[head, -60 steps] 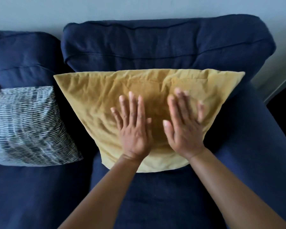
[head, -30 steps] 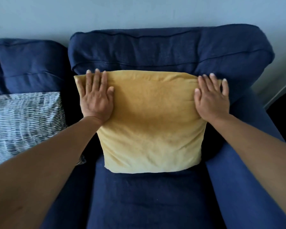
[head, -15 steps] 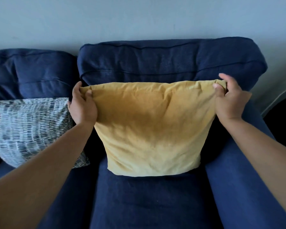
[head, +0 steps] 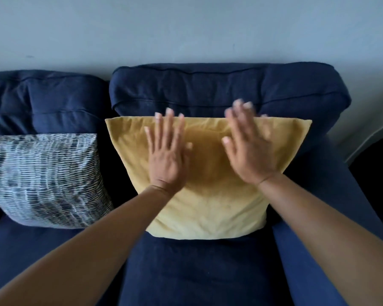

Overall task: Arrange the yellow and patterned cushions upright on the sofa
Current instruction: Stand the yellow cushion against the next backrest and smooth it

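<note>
The yellow cushion (head: 208,208) stands upright on the right seat of the navy sofa (head: 208,91), leaning on the back cushion. My left hand (head: 166,155) lies flat and open on its upper middle. My right hand (head: 250,149) is open, fingers spread, over the cushion's upper right part; it is blurred, so contact is unclear. The blue-and-white patterned cushion (head: 44,180) leans upright against the sofa back on the left seat, apart from both hands.
A pale wall (head: 186,29) runs behind the sofa. The sofa's right armrest (head: 332,206) borders the yellow cushion, with a dark gap (head: 376,168) beyond it. Bare seat (head: 197,272) lies in front of the yellow cushion.
Both hands let go of the yellow cushion's top corners and moved inward onto its front, fingers flat. The cushion stays upright. The camera has pulled back a little.
</note>
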Available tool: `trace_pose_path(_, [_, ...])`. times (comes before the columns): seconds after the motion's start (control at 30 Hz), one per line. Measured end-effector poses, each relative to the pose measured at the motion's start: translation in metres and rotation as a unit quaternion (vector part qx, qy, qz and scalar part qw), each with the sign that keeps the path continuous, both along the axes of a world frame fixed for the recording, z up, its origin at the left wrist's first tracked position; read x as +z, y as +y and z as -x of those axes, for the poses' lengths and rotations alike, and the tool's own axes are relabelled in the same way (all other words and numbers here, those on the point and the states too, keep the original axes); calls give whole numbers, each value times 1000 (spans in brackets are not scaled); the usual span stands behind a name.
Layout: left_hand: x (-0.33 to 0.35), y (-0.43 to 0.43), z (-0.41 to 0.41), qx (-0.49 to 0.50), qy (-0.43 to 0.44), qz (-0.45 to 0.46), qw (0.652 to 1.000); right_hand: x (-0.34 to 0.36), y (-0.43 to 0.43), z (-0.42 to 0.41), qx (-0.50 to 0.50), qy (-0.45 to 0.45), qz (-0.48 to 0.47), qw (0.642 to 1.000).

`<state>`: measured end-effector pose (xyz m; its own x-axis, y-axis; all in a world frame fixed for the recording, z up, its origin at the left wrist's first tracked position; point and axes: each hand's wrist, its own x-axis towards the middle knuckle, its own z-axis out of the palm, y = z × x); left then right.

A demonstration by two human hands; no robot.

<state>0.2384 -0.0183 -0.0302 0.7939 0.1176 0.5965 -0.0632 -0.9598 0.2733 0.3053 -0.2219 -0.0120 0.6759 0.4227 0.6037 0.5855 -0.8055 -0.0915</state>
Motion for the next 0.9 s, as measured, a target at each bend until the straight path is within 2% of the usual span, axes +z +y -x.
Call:
trace_pose_path(0.07, [-15, -9, 0, -26, 80, -64, 994, -22, 12, 10, 57, 22, 141, 988])
trace_pose_path(0.13, [-23, 9, -6, 6, 150, -110, 982, -35, 2, 4, 26, 61, 190, 980])
trace_pose_path(0.23, [-26, 52, -10, 85, 206, -131, 966, -40, -37, -16, -102, 128, 156, 974])
trace_pose_path(0.33, [-28, 64, -6, 106, 231, -136, 958, -44, -57, -19, -149, 170, 161, 961])
trace_pose_path(0.57, [-5, 39, 3, 133, 238, -64, 960, -23, -49, -9, -168, 230, 149, 947])
trace_pose_path(0.7, [6, 23, 14, 73, 202, -72, 974, -8, -34, 7, -104, 176, 106, 973])
trace_pose_path(0.8, [-2, 16, 25, 69, 261, -104, 957, -14, -26, 23, -51, 166, 173, 970])
trace_pose_path(0.9, [-5, 17, 25, 73, 296, -119, 945, -24, -21, 26, -64, 196, 215, 954])
